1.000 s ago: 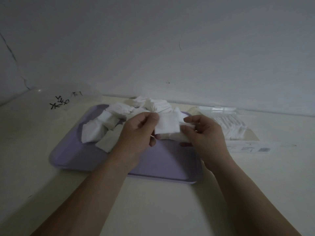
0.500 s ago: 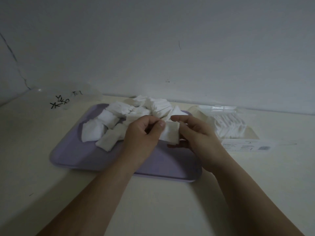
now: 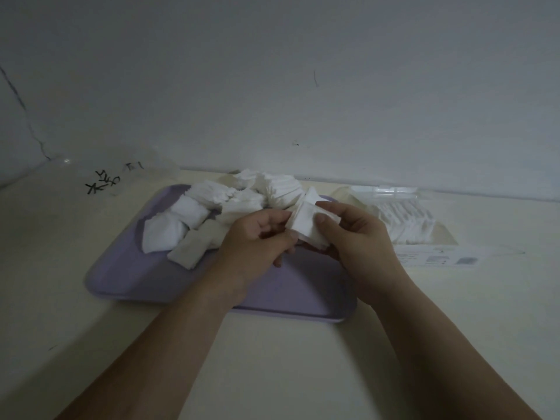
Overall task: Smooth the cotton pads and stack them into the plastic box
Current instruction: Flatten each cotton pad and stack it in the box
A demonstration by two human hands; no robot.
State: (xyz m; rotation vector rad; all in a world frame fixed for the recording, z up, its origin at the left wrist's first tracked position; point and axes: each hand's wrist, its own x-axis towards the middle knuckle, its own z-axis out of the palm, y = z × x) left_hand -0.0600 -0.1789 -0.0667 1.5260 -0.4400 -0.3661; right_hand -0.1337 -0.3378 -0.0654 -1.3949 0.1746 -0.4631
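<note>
risk, tear: the pad (image 3: 304, 221) is thin and held at two sides; a hard pull apart while smoothing would likely stretch or split it.
risk, crease: the right thumb lies on the pad's face; uneven pressure could set a new fold rather than flatten one.
risk, drop: the grip is at the edges only; if one hand lets go early, the pad may fall to the tray (image 3: 127, 277) or into the pile (image 3: 242, 201) and mix with unsmoothed ones.
risk, stacking: the box (image 3: 439, 259) is well apart from the pad; a careless carry could lay it askew on the stack (image 3: 406, 218) or knock that stack out of line.
risk, view: light is dim; fine wrinkles cannot be judged.
left hand (image 3: 257, 237): grasping the pad's left edge, thumb and fingers curled on it.
right hand (image 3: 357, 234): grasping the pad's right side, thumb on the near face, fingers behind.
pad position: between the two hands, touching both, raised over the tray's far right part, just near of the pile.
pile position: far half of the tray, left of and beyond the hands.
box position: on the table (image 3: 288, 359), far right, beside the tray, right of the right hand.
step judged: smoothing in hand; placing not yet done.
</note>
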